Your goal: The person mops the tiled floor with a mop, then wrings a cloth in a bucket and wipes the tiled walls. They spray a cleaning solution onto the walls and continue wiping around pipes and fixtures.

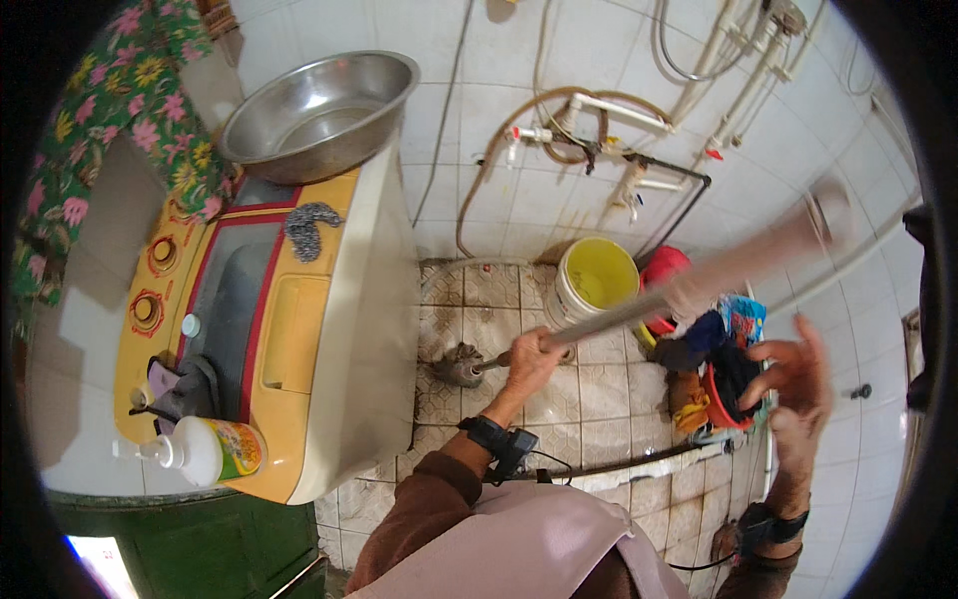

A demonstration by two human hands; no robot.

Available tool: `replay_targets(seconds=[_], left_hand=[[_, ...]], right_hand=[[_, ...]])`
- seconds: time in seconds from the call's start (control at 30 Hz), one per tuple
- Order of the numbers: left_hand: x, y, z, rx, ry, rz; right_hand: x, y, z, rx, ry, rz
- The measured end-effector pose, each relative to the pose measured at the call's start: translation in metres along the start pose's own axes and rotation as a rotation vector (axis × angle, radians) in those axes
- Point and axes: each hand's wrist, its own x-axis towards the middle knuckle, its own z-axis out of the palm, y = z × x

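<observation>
- The left hand is gripping the mop low on its pole, fingers wrapped around it; the right hand is hovering open, off the pole.
- The mop is slanting over the tiled floor, its head lying near the washing machine.
- Steadier control is probably calling for a second grip higher up.
- The pole is crossing near the bucket, so wide swings are risking a knock.
</observation>
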Motion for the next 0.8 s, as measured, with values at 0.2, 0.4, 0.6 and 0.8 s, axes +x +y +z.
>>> replay_targets(seconds=[0.2, 0.4, 0.6, 0.8], left_hand=[[0.039, 0.037, -0.099, -0.124, 0.539, -0.148], [0.051, -0.036, -0.139, -0.191, 0.869, -0.323], [0.062, -0.079, -0.158, -0.317, 0.814, -0.42], [0.054, -0.077, -0.171, -0.218, 0.725, -0.491]], right_hand=[[-0.012, 0.046, 0.019, -0.15, -0.621, 0.177], [-0.064, 0.119, 0.016, -0.179, -0.572, 0.454], [-0.13, 0.167, -0.007, 0.088, -0.405, 0.674], [-0.181, 0.173, -0.03, 0.025, -0.376, 0.837]])
